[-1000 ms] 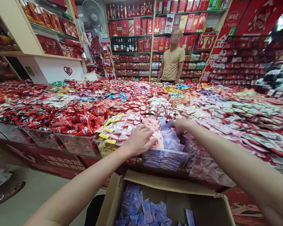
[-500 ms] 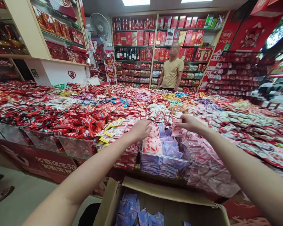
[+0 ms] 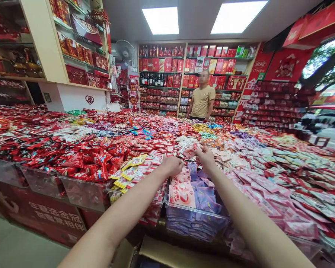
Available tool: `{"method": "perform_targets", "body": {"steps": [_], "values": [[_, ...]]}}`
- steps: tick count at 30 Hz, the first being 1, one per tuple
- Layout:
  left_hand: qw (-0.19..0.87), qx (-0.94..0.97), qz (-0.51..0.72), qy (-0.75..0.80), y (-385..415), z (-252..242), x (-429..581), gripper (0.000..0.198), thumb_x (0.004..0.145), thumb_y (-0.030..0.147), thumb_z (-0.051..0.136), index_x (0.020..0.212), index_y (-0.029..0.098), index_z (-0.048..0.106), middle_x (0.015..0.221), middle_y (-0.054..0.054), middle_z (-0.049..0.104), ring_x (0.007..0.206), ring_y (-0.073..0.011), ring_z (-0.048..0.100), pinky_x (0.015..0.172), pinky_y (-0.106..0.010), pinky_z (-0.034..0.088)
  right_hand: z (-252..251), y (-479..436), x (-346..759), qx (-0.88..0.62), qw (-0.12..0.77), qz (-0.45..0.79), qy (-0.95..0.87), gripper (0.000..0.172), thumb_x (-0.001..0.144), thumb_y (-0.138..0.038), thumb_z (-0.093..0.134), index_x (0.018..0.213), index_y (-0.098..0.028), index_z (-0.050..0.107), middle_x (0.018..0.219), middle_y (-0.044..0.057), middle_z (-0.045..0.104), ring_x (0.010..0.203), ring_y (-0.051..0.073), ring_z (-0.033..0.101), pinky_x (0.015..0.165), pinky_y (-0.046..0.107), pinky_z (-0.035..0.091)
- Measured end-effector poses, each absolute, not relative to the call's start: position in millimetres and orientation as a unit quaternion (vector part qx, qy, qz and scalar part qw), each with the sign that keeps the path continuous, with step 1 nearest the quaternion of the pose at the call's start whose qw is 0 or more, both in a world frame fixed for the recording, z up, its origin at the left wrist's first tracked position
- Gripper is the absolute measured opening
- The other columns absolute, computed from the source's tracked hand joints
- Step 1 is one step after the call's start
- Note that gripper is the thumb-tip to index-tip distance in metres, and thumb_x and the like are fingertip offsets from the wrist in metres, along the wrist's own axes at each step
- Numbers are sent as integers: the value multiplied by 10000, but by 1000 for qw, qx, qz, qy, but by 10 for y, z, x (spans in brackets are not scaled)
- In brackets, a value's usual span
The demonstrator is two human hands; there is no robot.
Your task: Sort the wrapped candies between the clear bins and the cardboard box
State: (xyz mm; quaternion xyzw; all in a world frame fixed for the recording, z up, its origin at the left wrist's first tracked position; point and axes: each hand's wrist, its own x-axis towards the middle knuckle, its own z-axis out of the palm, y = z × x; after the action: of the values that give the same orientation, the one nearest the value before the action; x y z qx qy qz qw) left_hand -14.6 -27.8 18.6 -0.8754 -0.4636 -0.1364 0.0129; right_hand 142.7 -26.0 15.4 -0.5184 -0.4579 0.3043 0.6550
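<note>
My right hand (image 3: 207,156) pinches a pink candy packet (image 3: 190,150) between thumb and fingers, raised over the back of a clear plastic bin (image 3: 197,211). My left hand (image 3: 172,166) is closed, its fingers curled at the bin's back left; whatever they grip is hidden. Pink packets with a red ring print (image 3: 182,194) lie in the bin's left half. Beside them on the right are purple packets (image 3: 208,199), stacked down to the bottom. White-and-yellow packets (image 3: 131,173) fill the neighbouring bin, close to my left forearm.
Red packets (image 3: 100,162) are heaped to the left, pale pink packets (image 3: 268,197) to the right. An open cardboard box (image 3: 170,257) stands below the counter. Across the counter a person (image 3: 202,100) stands before shelves of bottles and red boxes (image 3: 162,65).
My right hand has moved left and slightly inward with the pink packet, closer to my left hand. The view has tilted upward, so less of the cardboard box shows.
</note>
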Motion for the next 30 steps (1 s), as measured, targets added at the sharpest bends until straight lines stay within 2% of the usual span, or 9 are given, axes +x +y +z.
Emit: {"method": "perform_targets", "body": {"steps": [2, 6, 8, 11, 15, 18, 21, 26, 30], "values": [[1, -882, -140, -449, -261, 180, -171, 395, 810, 408, 337, 728, 175, 645, 746, -72, 653, 706, -180, 580, 639, -268, 390, 106, -245, 1406, -511, 664, 342, -426, 254, 562, -272, 579, 758, -175, 451, 621, -43, 507, 516, 76, 485, 464, 198, 418], [-32, -888, -149, -433, -226, 191, -184, 392, 801, 415, 344, 722, 172, 642, 689, -49, 638, 629, -144, 548, 559, -224, 357, 41, -283, 1418, -484, 651, 401, -426, 463, 548, -183, 574, 974, -228, 397, 606, -84, 489, 507, 78, 517, 485, 206, 459], [-46, -888, -155, -430, -220, 196, -180, 389, 798, 405, 348, 709, 164, 639, 686, -49, 634, 623, -141, 537, 562, -224, 353, 19, -299, 1434, -489, 624, 413, -448, 426, 562, -156, 559, 961, -225, 426, 620, -78, 488, 501, 68, 519, 500, 205, 470], [-63, -884, -166, -432, -228, 207, -175, 341, 789, 345, 358, 711, 159, 633, 706, -48, 633, 635, -144, 530, 580, -230, 358, -6, -304, 1448, -521, 605, 406, -445, 259, 582, -137, 551, 816, -193, 458, 656, -47, 498, 508, 66, 525, 516, 210, 485], [-91, -879, -179, -432, -249, 229, -183, 230, 711, 195, 393, 730, 160, 619, 727, -30, 629, 643, -137, 526, 575, -223, 368, -17, -319, 1436, -528, 622, 391, -426, 315, 582, -102, 557, 837, -213, 410, 636, -54, 495, 530, 95, 555, 554, 248, 520], [-118, -874, -193, -431, -255, 231, -199, 196, 670, 179, 414, 707, 158, 604, 678, -12, 613, 611, -129, 523, 533, -213, 371, -25, -350, 1413, -511, 616, 420, -427, 329, 585, -79, 548, 859, -211, 421, 623, -55, 503, 528, 90, 563, 569, 250, 529], [-143, -866, -210, -431, -253, 215, -210, 171, 651, 169, 428, 698, 161, 592, 649, 8, 598, 589, -115, 523, 515, -198, 381, -43, -380, 1377, -501, 594, 458, -431, 287, 566, -65, 563, 778, -201, 425, 631, -44, 528, 546, 92, 572, 551, 241, 524], [-142, -845, -260, -446, -223, 198, -209, 199, 630, 107, 439, 774, 138, 572, 727, -16, 604, 646, -124, 538, 580, -216, 430, -56, -412, 1322, -530, 546, 466, -451, 210, 568, -81, 575, 640, -181, 405, 539, -66, 483, 488, 67, 524, 471, 187, 468], [-104, -816, -323, -467, -189, 206, -217, 275, 654, 52, 411, 875, 129, 556, 938, -78, 582, 918, -171, 518, 800, -277, 424, -56, -418, 1334, -544, 512, 453, -487, 190, 571, -92, 589, 606, -171, 420, 494, -79, 460, 436, 42, 458, 431, 164, 421]]}}
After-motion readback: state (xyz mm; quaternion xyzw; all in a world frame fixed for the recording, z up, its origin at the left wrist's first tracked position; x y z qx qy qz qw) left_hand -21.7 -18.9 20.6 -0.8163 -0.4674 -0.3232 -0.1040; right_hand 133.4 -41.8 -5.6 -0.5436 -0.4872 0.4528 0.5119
